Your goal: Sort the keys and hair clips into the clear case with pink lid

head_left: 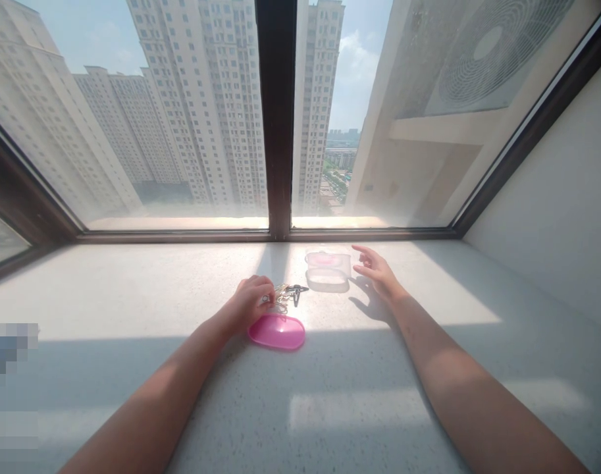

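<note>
My left hand [251, 301] rests on a pale stone windowsill [132, 309], its fingers curled onto a small heap of hair clips [287, 293], one dark and the others pale or metallic. A pink oval lid [277, 331] lies just in front of that hand, touching its near side. My right hand [376, 270] hovers to the right of a clear plastic box [328, 270] with a pinkish top, fingers stretched toward it and holding nothing. The box stands a little beyond the clips.
A dark window frame [275, 118] with a central post runs along the far edge of the sill. A white wall [551, 217] closes the right side. Sunlight and shadow bands cross the sill.
</note>
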The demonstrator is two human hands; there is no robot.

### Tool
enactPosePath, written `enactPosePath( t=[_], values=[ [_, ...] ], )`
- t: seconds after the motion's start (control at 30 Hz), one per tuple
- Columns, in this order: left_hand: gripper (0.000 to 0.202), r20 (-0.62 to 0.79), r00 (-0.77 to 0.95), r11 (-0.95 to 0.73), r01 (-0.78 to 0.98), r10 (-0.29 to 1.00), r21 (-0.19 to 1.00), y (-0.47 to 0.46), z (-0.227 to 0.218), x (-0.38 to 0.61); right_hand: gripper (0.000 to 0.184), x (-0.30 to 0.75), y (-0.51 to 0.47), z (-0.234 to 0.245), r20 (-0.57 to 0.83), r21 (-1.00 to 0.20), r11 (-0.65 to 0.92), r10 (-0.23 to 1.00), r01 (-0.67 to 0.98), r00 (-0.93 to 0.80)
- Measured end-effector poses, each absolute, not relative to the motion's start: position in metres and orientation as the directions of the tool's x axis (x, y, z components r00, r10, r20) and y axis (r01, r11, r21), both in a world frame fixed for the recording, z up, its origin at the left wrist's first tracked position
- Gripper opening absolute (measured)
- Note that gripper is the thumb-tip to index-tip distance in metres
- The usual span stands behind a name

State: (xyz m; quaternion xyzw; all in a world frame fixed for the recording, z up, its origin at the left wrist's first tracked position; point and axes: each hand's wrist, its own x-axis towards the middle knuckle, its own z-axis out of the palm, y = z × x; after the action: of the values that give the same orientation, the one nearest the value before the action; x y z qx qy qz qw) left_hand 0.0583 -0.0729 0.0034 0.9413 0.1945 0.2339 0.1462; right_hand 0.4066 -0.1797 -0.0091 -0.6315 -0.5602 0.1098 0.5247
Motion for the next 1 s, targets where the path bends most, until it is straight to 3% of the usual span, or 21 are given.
enactPosePath(
  t=[0.1, 0.2, 0.27, 0.33, 0.43, 0.47, 0.57, 0.63, 0.73, 0.83, 1.0],
  values=[
    [0.006, 0.442, 0.781, -0.876, 0.266, 0.441, 0.403, -0.071, 0.005, 0.058, 0.041, 0.394, -0.183, 0.001, 0.565, -0.742, 0.192, 0.694, 0.642, 0.446],
    [0.002, 0.495, 0.689, -0.819, 0.263, 0.529, 0.510, -0.070, 0.007, 0.058, 0.026, 0.361, -0.188, 0.009, 0.650, -0.687, 0.175, 0.583, 0.706, 0.488],
    [0.004, 0.505, 0.638, -0.780, 0.261, 0.582, 0.569, -0.072, 0.009, 0.060, 0.019, 0.330, -0.190, 0.011, 0.634, -0.635, 0.215, 0.693, 0.742, 0.342],
    [0.006, 0.506, 0.641, -0.774, 0.231, 0.577, 0.590, -0.077, 0.010, 0.063, 0.023, 0.298, -0.192, 0.010, 0.582, -0.607, 0.308, 0.800, 0.732, 0.146],
    [0.010, 0.505, 0.710, -0.799, 0.137, 0.491, 0.585, -0.086, 0.013, 0.067, 0.057, 0.263, -0.192, 0.004, 0.504, -0.676, 0.321, 0.858, 0.664, 0.098],
    [0.011, 0.505, 0.727, -0.804, 0.109, 0.465, 0.584, -0.090, 0.014, 0.069, 0.058, 0.258, -0.191, 0.002, 0.488, -0.688, 0.319, 0.868, 0.652, 0.091],
    [0.014, 0.504, 0.747, -0.812, 0.082, 0.434, 0.578, -0.096, 0.014, 0.072, 0.026, 0.256, -0.187, -0.005, 0.449, -0.685, 0.351, 0.893, 0.638, -0.009],
    [0.015, 0.502, 0.743, -0.822, 0.113, 0.442, 0.557, -0.095, 0.011, 0.073, 0.019, 0.263, -0.183, -0.008, 0.409, -0.690, 0.355, 0.910, 0.631, -0.065],
    [0.025, 0.499, 0.734, -0.853, 0.211, 0.461, 0.478, -0.086, 0.003, 0.073, 0.021, 0.274, -0.177, -0.010, 0.264, -0.806, 0.194, 0.963, 0.560, 0.047],
    [0.016, 0.409, 0.791, -0.874, 0.308, 0.455, 0.376, -0.074, -0.006, 0.069, 0.025, 0.281, -0.173, -0.011, 0.101, -0.912, 0.036, 0.985, 0.408, 0.139],
    [0.013, 0.348, 0.822, -0.887, 0.368, 0.450, 0.279, -0.066, -0.009, 0.065, 0.023, 0.283, -0.172, -0.015, 0.080, -0.933, 0.044, 0.993, 0.356, 0.086]
  ],
)
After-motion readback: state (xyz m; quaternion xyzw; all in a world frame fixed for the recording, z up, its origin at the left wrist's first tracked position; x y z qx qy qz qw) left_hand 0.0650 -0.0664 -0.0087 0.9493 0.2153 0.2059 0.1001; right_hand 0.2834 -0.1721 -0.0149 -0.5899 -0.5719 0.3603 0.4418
